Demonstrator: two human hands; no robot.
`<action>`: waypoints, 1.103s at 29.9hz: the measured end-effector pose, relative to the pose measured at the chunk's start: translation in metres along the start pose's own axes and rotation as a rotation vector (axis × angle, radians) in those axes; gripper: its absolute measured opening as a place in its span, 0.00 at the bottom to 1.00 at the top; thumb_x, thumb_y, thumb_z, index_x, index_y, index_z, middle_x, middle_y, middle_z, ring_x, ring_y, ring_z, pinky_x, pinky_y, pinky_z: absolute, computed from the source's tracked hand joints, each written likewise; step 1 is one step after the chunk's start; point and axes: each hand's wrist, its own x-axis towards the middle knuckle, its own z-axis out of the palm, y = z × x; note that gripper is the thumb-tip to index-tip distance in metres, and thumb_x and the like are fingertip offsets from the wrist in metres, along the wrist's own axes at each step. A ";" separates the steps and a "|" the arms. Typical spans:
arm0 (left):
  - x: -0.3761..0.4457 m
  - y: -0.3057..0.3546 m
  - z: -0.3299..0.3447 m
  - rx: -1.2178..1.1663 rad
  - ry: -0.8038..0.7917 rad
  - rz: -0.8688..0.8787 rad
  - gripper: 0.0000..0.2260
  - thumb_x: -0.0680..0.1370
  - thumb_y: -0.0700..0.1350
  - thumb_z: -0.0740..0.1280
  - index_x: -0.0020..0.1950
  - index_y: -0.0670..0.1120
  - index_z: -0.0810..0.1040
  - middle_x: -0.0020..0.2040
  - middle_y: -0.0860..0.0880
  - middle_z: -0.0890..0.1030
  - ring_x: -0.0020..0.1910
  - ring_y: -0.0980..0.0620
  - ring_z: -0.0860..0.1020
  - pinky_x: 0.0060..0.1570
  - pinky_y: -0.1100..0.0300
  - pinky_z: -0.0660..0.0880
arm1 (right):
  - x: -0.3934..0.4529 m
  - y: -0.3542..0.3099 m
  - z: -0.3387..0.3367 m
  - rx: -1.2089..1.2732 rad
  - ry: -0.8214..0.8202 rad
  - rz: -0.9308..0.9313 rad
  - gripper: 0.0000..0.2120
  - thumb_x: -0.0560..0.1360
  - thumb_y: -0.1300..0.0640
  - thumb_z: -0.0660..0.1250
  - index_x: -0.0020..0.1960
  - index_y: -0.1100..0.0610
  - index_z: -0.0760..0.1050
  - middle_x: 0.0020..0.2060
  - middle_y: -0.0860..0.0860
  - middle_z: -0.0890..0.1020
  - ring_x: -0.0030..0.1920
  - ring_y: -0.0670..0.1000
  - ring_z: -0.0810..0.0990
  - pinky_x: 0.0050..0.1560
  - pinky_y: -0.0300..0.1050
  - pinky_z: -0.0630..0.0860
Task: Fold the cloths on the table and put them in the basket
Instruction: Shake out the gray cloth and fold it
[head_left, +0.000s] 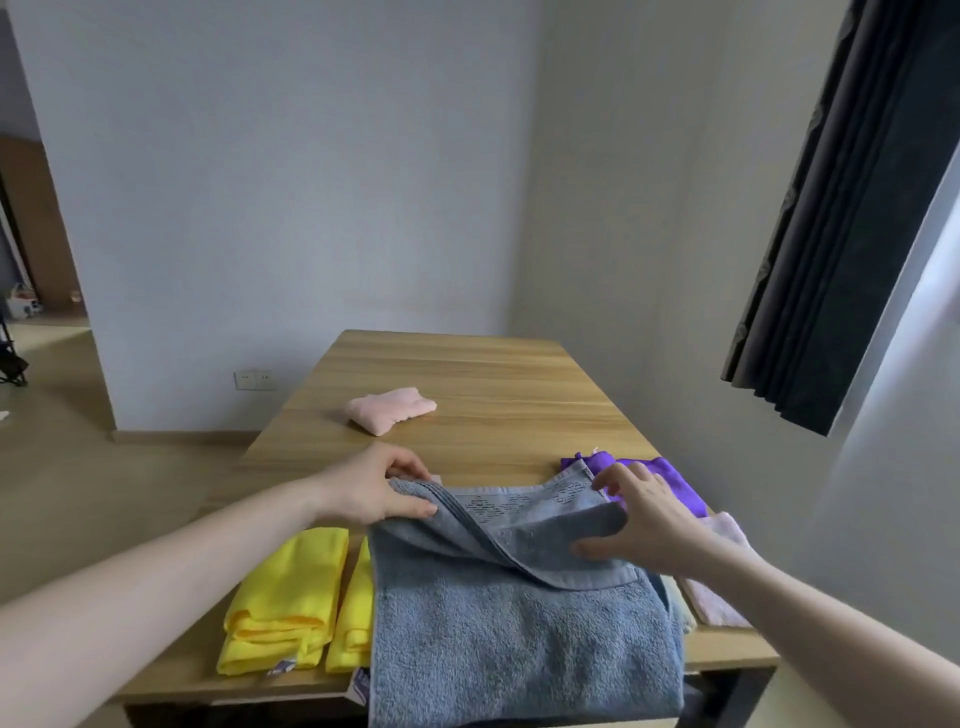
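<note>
Here both arms outstretched: left hand (374, 491) pinches blue towel (519, 623) corner, right hand (644, 525) likewise.

Two hands fold a blue-grey towel on the wooden worktop.

The left hand (371, 491) pinches the towel's (519, 623) far left corner, and the right hand (644, 519) holds the far right edge. The near end of the towel hangs over the worktop (467, 374) edge. Two folded yellow cloths (291, 597) lie just left of the towel. A purple cloth (660, 478) and a pale pink cloth (722, 571) lie on the right. A small folded pink cloth (389, 408) sits farther back.
</note>
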 end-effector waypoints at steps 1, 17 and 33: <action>-0.002 0.007 0.002 -0.035 0.025 0.031 0.11 0.71 0.51 0.80 0.48 0.49 0.83 0.41 0.60 0.83 0.43 0.64 0.78 0.48 0.68 0.73 | -0.005 -0.009 0.005 0.038 0.035 -0.032 0.35 0.59 0.27 0.75 0.59 0.40 0.69 0.56 0.42 0.70 0.58 0.47 0.69 0.56 0.45 0.70; -0.001 0.066 -0.031 -0.373 0.301 0.115 0.11 0.76 0.50 0.75 0.55 0.46 0.82 0.50 0.48 0.87 0.53 0.45 0.84 0.59 0.46 0.79 | -0.007 -0.021 -0.026 0.136 0.057 -0.009 0.11 0.73 0.50 0.71 0.34 0.45 0.74 0.28 0.37 0.77 0.31 0.39 0.74 0.35 0.33 0.68; 0.071 -0.043 0.004 -0.172 0.325 -0.297 0.15 0.77 0.55 0.72 0.58 0.47 0.81 0.54 0.47 0.84 0.50 0.46 0.82 0.48 0.55 0.79 | 0.097 0.009 -0.028 0.215 0.337 0.189 0.15 0.73 0.63 0.64 0.54 0.51 0.83 0.46 0.51 0.84 0.47 0.56 0.79 0.49 0.44 0.74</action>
